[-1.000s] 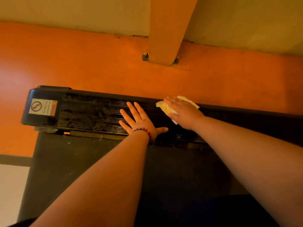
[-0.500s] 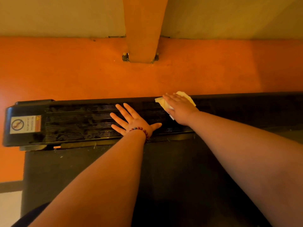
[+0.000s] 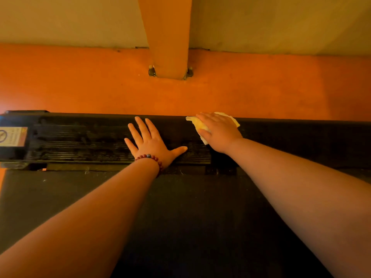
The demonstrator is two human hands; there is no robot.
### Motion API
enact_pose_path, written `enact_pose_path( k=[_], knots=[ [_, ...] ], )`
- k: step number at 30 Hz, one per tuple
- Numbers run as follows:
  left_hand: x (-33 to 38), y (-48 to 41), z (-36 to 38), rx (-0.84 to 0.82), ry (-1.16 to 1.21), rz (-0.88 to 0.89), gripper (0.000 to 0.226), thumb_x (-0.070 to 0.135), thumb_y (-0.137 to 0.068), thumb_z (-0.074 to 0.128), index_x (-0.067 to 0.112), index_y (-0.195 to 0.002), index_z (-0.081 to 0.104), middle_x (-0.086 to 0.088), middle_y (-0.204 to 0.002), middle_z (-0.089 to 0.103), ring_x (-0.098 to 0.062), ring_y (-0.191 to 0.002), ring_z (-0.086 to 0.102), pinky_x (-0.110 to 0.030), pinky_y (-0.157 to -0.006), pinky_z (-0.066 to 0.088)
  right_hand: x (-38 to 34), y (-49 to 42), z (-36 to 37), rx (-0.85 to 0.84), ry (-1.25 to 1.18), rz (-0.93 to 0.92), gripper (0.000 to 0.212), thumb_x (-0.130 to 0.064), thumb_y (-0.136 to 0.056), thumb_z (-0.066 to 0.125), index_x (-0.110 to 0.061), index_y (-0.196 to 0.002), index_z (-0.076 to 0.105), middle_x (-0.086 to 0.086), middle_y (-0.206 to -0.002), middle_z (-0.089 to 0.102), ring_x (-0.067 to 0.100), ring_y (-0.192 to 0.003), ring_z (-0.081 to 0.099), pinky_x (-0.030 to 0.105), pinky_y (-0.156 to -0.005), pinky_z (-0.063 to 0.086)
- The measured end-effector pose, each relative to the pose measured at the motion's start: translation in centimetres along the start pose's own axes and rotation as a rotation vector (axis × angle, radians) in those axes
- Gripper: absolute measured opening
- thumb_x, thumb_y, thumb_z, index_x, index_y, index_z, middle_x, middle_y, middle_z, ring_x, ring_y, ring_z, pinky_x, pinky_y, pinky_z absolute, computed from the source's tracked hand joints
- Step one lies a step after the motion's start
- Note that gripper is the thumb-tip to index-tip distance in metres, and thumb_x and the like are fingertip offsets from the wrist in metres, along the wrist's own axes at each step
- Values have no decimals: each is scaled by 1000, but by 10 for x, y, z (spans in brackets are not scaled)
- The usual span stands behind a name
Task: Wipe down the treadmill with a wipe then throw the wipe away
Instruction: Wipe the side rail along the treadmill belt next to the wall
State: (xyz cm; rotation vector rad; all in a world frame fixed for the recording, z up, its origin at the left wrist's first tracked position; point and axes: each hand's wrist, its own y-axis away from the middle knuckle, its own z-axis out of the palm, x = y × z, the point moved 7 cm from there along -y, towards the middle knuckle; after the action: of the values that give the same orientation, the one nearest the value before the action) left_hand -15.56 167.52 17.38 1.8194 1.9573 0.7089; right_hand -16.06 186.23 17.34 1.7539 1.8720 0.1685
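Note:
The black treadmill fills the lower part of the view, with its ribbed side rail (image 3: 80, 143) running across the middle and the dark belt (image 3: 190, 217) below it. My left hand (image 3: 149, 142) lies flat on the rail, fingers straight and spread, a beaded bracelet at the wrist. To its right, my right hand (image 3: 218, 133) presses a pale yellow wipe (image 3: 197, 124) flat against the rail's far edge. Most of the wipe is hidden under the palm.
Orange floor (image 3: 80, 87) runs beyond the rail. An orange post (image 3: 169, 37) bolted to the floor stands at the top centre, in front of a pale wall. A warning sticker (image 3: 12, 136) sits at the rail's left end.
The view has shifted right along the rail, so the sticker end now sits at the left frame edge. Both hands keep their poses, and the right hand with the wipe sits slightly further from the left hand.

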Motion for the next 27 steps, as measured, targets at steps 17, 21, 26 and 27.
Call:
enact_pose_path(
  k=[17,21,26,27],
  knots=[
    [89,18,28,-49,107,-133,150,87,-54,61,8,-145,-30,-12,-153,-35,-36,-142,-28,-57,-114,-6,57,20,-11,-71,40,-137,59,-37,-103,38,-26,-154,11,-5,-162,11,16,-148,12,29,-116,11],
    [89,17,28,-41,105,-134,150,88,-54,60,8,-145,-30,-12,-153,-35,-36,-142,-27,-57,-114,-6,80,34,-13,-64,29,-137,60,-38,-102,40,-27,-154,12,-4,-161,13,16,-148,14,31,-116,11],
    [90,17,28,-57,100,-142,151,87,-54,61,8,-144,-31,-13,-153,-35,-38,-141,-28,-58,-114,-6,113,46,-20,-30,56,42,55,-42,-103,34,-26,-154,17,0,-160,21,21,-146,20,35,-115,18],
    [91,17,27,-62,102,-143,151,87,-54,61,8,-144,-31,-13,-152,-36,-38,-141,-28,-58,-114,-6,108,44,-19,-20,62,51,55,-42,-103,32,-26,-153,17,0,-160,21,21,-146,20,36,-116,17]
  ],
)
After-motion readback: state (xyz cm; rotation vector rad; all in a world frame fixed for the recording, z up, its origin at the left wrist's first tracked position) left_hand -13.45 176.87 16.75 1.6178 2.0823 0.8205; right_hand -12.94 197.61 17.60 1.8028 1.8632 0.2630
